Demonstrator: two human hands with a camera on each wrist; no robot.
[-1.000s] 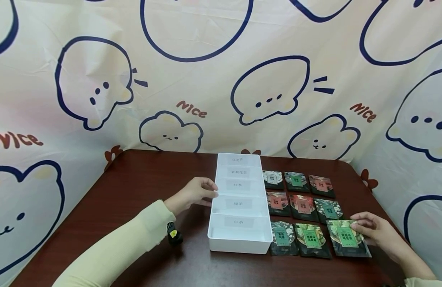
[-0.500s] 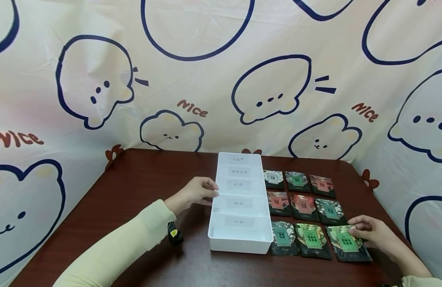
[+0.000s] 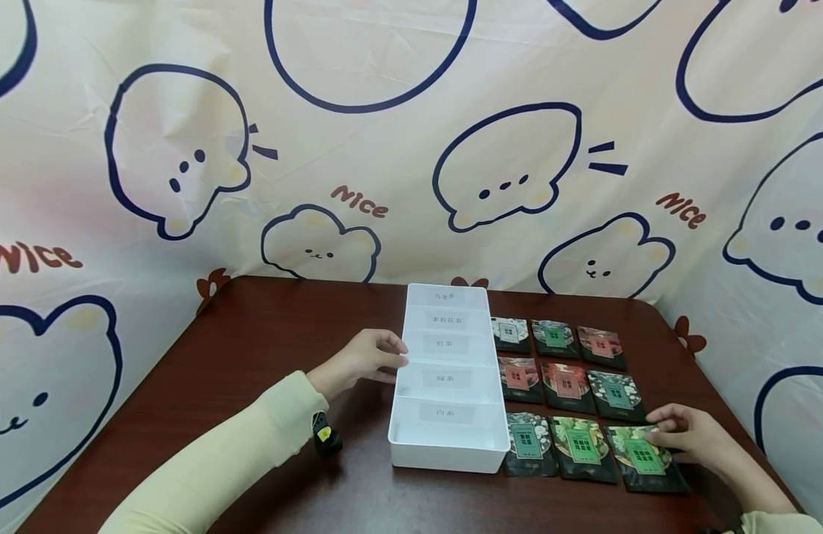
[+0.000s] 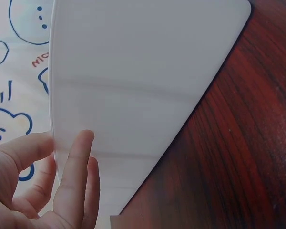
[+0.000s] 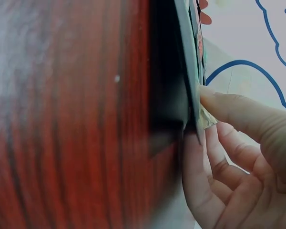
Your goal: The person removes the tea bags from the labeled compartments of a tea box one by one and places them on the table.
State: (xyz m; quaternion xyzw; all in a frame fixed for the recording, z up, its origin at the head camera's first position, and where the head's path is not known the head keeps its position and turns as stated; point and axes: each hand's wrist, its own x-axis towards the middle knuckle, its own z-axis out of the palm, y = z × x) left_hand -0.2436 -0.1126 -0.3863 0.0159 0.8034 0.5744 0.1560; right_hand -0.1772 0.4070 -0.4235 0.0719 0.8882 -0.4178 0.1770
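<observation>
A long white box (image 3: pixel 448 449) with labelled compartments stands on the table. My left hand (image 3: pixel 371 354) holds its left rim; in the left wrist view some fingers (image 4: pixel 76 176) lie in front of the outer wall and others reach to the rim. At the table's right side, my right hand (image 3: pixel 695 437) pinches the upper right edge of a green tea bag packet (image 3: pixel 646 460), which lies at or just above the tabletop. The right wrist view shows the thumb (image 5: pixel 229 107) above the packet's edge and a finger below it.
Several more tea packets lie in rows right of the box, among them green ones (image 3: pixel 583 445) and red ones (image 3: pixel 566 384). A small black device (image 3: pixel 326 437) is on the left wrist. A patterned cloth (image 3: pixel 411 163) surrounds the dark wooden table (image 3: pixel 305 311).
My right hand has lowered the green packet and brought it toward the table's front edge, in line with the front row. The left hand has stayed at the box rim.
</observation>
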